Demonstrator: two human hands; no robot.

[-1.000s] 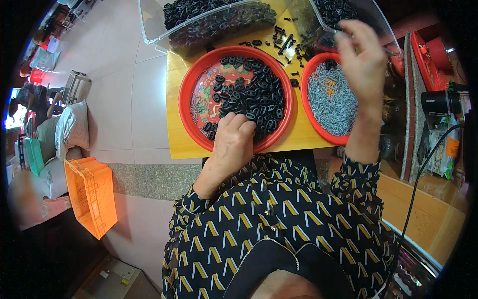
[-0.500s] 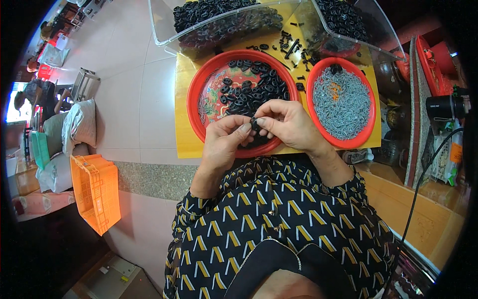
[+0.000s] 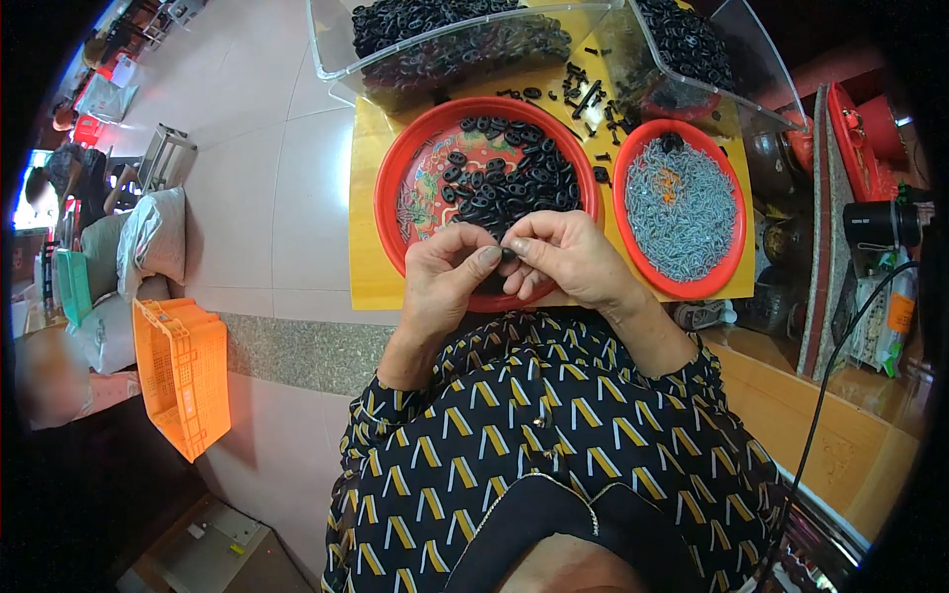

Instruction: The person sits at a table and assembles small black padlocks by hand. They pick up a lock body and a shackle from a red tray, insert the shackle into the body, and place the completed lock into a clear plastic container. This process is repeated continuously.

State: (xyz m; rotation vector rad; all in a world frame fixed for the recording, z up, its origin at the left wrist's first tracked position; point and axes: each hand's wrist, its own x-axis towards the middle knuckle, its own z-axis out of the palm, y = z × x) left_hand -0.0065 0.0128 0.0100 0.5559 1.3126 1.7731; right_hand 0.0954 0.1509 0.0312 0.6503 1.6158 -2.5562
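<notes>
Over the near edge of a red round tray (image 3: 388,188), my two hands meet at the fingertips. A small black plastic piece (image 3: 508,255) is pinched between them; its full shape is hidden by the fingers. My left hand (image 3: 445,272) grips it with thumb and forefinger, and my right hand (image 3: 571,259) pinches it from the other side. Inside the tray lie many black oval parts (image 3: 509,183) with holes, and a few screws at its left. To the right, a second red tray (image 3: 682,291) holds a heap of silver screws (image 3: 682,232).
Both trays stand on a yellow tabletop (image 3: 371,282). Clear plastic bins (image 3: 465,54) of black parts line its far side, with loose black pieces (image 3: 588,99) near them. An orange crate (image 3: 183,381) and sacks (image 3: 153,242) are on the floor at left. A black cable (image 3: 816,415) hangs at right.
The view has shifted slightly. My hands stay together over the tray, and the fingertips have moved a little around the black piece.
</notes>
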